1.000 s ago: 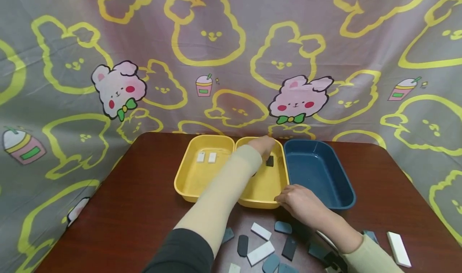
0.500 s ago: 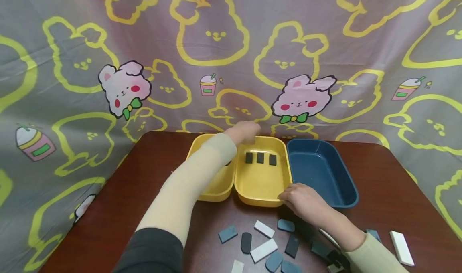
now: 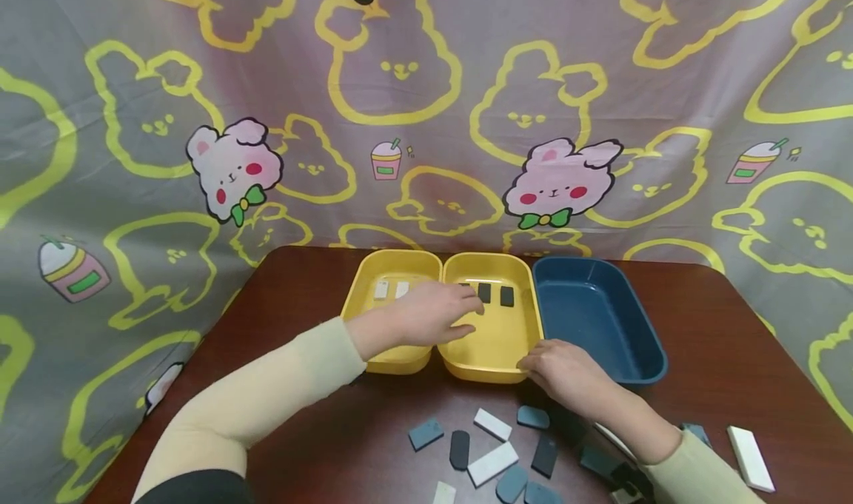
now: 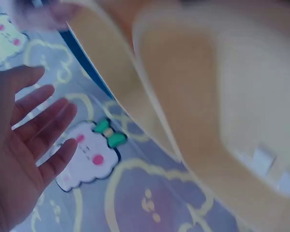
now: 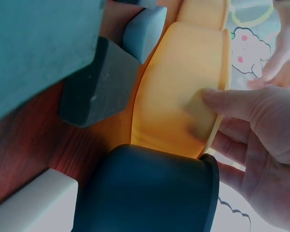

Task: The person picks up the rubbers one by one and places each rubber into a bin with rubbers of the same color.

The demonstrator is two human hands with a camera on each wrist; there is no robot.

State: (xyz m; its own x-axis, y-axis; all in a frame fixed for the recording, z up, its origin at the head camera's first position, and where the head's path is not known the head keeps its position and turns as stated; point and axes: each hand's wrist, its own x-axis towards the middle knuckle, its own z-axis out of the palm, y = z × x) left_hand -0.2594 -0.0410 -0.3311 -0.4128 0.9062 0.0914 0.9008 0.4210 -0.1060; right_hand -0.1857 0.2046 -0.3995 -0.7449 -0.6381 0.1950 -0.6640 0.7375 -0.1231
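My left hand (image 3: pixel 429 315) hovers over the boundary between two yellow bins, fingers loosely extended and holding nothing. In the left wrist view its palm and spread fingers show plainly. My right hand (image 3: pixel 566 371) pinches the near right rim of the middle yellow bin (image 3: pixel 496 341); in the right wrist view the thumb (image 5: pixel 220 99) presses the outer wall with fingers over the rim. Black blocks (image 3: pixel 484 292) stand in a row at that bin's far end, one partly hidden by my left hand. Two white blocks (image 3: pixel 380 290) lie inside the left yellow bin (image 3: pixel 353 289).
A blue bin (image 3: pixel 593 323) stands right of the middle bin. Several loose blocks in grey-blue, black and white (image 3: pixel 493 463) lie on the brown table (image 3: pixel 320 445) in front. One white block (image 3: pixel 751 457) lies at the far right. A patterned curtain (image 3: pixel 433 141) hangs behind.
My left hand has come from the middle bin's far end, leftward, then back down over the bins' shared edge, uncovering black blocks. The right hand has kept its hold on the rim.
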